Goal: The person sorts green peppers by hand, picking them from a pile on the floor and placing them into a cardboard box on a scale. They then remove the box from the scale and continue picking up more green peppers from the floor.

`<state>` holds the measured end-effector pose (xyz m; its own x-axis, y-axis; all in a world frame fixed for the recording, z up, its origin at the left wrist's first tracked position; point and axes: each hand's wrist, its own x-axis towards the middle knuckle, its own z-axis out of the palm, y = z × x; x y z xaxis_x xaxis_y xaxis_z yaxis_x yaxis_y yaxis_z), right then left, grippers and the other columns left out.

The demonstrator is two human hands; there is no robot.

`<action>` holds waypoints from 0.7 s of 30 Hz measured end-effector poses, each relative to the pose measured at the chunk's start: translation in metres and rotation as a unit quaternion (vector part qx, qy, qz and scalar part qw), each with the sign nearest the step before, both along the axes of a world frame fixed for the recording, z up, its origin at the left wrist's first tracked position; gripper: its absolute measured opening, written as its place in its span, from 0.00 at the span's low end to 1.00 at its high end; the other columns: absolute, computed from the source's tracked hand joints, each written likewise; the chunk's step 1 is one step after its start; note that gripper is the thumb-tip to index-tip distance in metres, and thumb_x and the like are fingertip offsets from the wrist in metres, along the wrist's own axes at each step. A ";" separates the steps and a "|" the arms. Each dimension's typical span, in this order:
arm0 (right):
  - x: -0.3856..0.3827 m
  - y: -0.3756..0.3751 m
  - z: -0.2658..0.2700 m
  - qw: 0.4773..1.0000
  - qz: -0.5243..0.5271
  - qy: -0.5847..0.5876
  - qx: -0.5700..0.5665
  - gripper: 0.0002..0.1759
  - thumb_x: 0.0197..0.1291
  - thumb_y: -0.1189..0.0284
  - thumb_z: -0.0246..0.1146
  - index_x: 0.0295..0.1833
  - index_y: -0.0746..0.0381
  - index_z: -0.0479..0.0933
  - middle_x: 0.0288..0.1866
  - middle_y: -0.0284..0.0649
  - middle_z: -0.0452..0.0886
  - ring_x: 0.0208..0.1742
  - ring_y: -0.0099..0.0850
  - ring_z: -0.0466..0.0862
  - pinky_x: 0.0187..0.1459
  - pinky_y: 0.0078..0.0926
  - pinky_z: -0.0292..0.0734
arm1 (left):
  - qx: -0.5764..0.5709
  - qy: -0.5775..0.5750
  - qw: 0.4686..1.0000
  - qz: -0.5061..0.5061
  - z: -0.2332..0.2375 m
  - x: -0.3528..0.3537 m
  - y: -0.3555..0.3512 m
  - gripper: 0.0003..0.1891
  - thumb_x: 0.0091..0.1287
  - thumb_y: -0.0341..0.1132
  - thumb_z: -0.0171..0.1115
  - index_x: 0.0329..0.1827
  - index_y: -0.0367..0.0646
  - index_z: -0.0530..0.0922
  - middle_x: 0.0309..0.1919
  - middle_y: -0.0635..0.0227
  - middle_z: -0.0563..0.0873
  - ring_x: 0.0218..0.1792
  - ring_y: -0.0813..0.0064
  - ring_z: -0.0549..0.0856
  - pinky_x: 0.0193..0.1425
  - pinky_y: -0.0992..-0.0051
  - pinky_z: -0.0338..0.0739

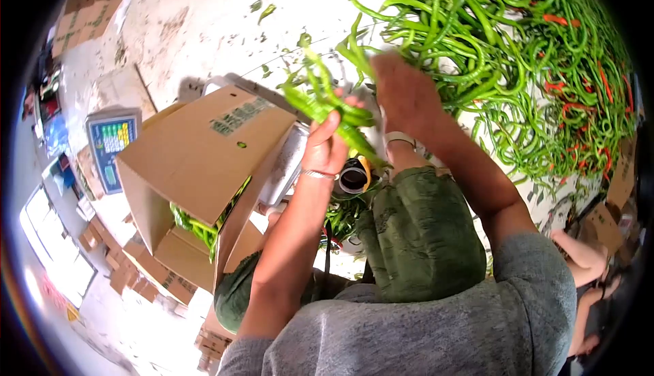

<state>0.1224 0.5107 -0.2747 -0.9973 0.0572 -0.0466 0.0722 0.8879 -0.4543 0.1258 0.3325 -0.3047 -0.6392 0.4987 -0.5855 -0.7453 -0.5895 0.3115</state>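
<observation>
My left hand [327,146] is closed around a small bunch of long green chili peppers [315,107], which stick out past the fingers on both sides. My right hand [407,93] is at the near edge of a large heap of green chili peppers [443,25], beside a few loose ones. Motion smears its fingers, so I cannot make out whether they grip a pepper. Left of my left hand stands an open cardboard box [204,148] with green peppers [194,226] inside.
A scale with a keypad display [112,146] stands left of the box. Red peppers [572,107] are mixed into the heap at the right. A dark round roll or cup [353,177] is between my knees. More cartons [129,270] lie at far left. Another person's bare limbs [582,260] show at right.
</observation>
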 end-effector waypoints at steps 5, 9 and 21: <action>0.012 0.001 0.026 0.969 0.183 0.004 -0.167 0.26 0.51 0.71 0.61 0.57 0.63 0.66 0.50 0.47 0.72 0.48 0.47 0.76 0.45 0.37 0.74 | -0.037 0.047 0.998 0.032 0.021 -0.009 0.017 0.26 0.57 0.35 0.67 0.58 0.38 0.69 0.50 0.62 0.79 0.52 0.66 0.77 0.62 0.65 0.69; 0.006 0.007 0.067 0.957 0.206 0.075 -0.188 0.32 0.49 0.72 0.64 0.61 0.66 0.64 0.54 0.50 0.71 0.53 0.47 0.75 0.50 0.39 0.74 | -0.005 0.085 0.994 0.074 0.068 -0.034 0.033 0.18 0.54 0.24 0.62 0.49 0.35 0.73 0.39 0.62 0.81 0.41 0.69 0.81 0.49 0.70 0.77; 0.006 0.006 0.113 0.910 0.012 0.087 -0.406 0.15 0.59 0.79 0.57 0.53 0.67 0.74 0.45 0.45 0.81 0.46 0.30 0.79 0.50 0.26 0.72 | -0.370 0.550 0.747 0.055 0.357 -0.045 -0.148 0.47 0.52 0.34 0.68 0.71 0.33 0.48 0.34 0.78 0.74 0.37 0.77 0.73 0.70 0.58 0.54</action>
<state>0.1286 0.5163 -0.1613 -0.9941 0.0517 0.0952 -0.0790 0.2556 -0.9636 0.0805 0.1845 0.0520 -0.9497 0.2079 0.2343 0.2412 0.0079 0.9704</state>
